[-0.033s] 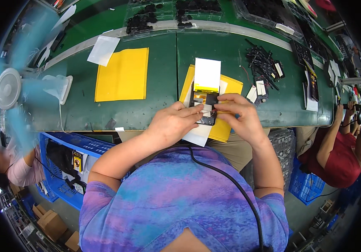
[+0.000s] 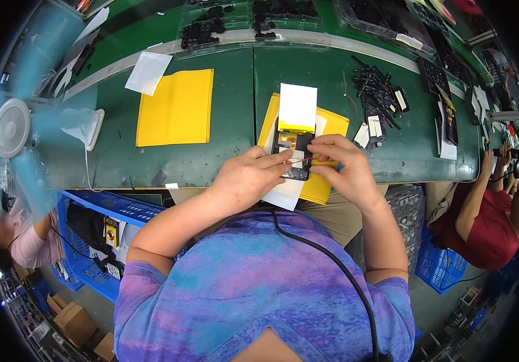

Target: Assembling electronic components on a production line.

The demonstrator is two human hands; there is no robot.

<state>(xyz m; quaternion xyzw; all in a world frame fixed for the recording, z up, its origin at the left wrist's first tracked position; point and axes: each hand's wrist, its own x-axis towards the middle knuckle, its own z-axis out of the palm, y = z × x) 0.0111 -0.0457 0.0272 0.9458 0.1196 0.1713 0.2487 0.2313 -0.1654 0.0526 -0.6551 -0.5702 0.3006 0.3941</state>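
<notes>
A small black electronic device [image 2: 301,173] lies before me, with a copper-coloured patch and a pale block [image 2: 296,158] inside it. A white card [image 2: 298,107] with a yellow lower edge extends from its far end. My left hand [image 2: 249,179] presses thumb and fingers together at the device's left side, holding it. My right hand [image 2: 350,170] is closed in a pinch at the right side, on thin reddish wires [image 2: 302,160] that cross the pale block. Its fingertips partly cover the wire ends. Yellow envelopes [image 2: 334,122] and white paper [image 2: 285,196] lie beneath the device.
Another yellow envelope [image 2: 175,108] lies left on the green table [image 2: 229,90]. Black stick-like parts [image 2: 377,87] are piled at right. A fan [image 2: 12,127] blurs at far left. Blue crates [image 2: 84,253] stand below. One co-worker sits at each side.
Thin reddish wires now show stretched across the pale block to my right fingertips, which have shifted slightly. My left hand stays in place.
</notes>
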